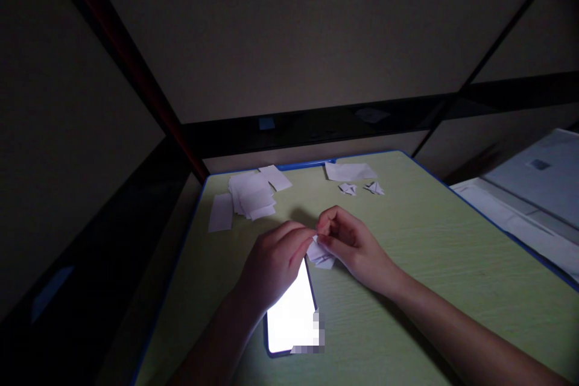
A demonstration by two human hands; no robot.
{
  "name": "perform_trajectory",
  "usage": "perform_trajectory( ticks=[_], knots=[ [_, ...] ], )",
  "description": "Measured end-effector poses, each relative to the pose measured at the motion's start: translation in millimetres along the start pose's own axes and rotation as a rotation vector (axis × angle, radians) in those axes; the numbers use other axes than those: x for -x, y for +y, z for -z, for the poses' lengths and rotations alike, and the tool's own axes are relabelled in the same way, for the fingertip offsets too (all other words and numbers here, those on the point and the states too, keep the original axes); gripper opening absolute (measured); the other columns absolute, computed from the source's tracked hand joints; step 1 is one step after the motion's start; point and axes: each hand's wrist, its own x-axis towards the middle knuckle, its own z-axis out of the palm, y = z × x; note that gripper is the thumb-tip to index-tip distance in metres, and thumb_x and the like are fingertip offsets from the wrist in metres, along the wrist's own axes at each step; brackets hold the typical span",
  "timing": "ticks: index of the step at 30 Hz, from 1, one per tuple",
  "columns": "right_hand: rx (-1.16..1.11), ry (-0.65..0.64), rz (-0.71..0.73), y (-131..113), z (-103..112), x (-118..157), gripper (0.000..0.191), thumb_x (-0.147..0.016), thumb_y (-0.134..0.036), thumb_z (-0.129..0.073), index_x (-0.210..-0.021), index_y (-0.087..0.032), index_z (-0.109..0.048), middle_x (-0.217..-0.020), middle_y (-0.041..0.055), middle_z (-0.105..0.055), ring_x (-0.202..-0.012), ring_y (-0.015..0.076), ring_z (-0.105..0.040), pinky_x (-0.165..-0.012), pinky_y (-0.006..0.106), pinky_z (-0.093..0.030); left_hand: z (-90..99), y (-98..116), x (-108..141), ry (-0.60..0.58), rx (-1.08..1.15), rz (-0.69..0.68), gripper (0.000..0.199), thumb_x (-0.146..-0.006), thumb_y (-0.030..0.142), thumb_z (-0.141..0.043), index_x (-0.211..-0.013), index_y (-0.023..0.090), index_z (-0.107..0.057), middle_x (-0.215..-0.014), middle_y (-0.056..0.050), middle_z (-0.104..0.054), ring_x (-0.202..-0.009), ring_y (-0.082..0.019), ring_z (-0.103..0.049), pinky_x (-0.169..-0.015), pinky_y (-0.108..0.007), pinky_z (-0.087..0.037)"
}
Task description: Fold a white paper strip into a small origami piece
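Note:
A small folded white paper (322,257) is pinched between my two hands above the middle of the table. My left hand (277,259) is closed on its upper left side, over the top of a phone (292,321) with a bright white screen. My right hand (350,242) grips the paper's upper right side with thumb and fingers. The fingertips nearly meet at the paper's top and partly hide it. Farther back on the right lie two small folded paper pieces (348,189), (374,188) and a creased white sheet (350,171).
Several white paper rectangles (253,194) lie in a loose pile at the table's back left. The light green table (429,241) has a blue edge. A blue strip (307,164) runs along its back. Beyond the right edge is a whitish box-like object (534,172).

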Motion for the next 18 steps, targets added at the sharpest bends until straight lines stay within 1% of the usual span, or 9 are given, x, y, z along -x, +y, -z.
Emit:
perform_trajectory(
  ticks=[6, 18],
  knots=[
    [-0.015, -0.017, 0.007, -1.4, -0.1, 1.5, 0.010, -0.077, -0.017, -0.055, -0.081, -0.020, -0.047, -0.071, -0.0020, -0.045, -0.061, 0.0117, -0.042, -0.053, 0.025, -0.033, 0.6, 0.4, 0.5, -0.026, -0.041, -0.008, 0.019, -0.088, 0.015, -0.047, -0.092, 0.015, -0.065, -0.088, -0.007, -0.066, -0.079, -0.014, -0.061, -0.073, -0.027, -0.050],
    [-0.011, -0.039, 0.017, -4.4, 1.1, 3.1, 0.006, -0.080, -0.017, -0.053, -0.082, -0.019, -0.049, -0.071, -0.0019, -0.046, -0.062, 0.0119, -0.043, -0.054, 0.025, -0.034, 3.2, 1.6, -1.2, -0.026, -0.045, -0.002, 0.016, -0.088, 0.016, -0.047, -0.090, 0.014, -0.063, -0.084, -0.006, -0.065, -0.076, -0.013, -0.059, -0.070, -0.026, -0.048]
  ],
)
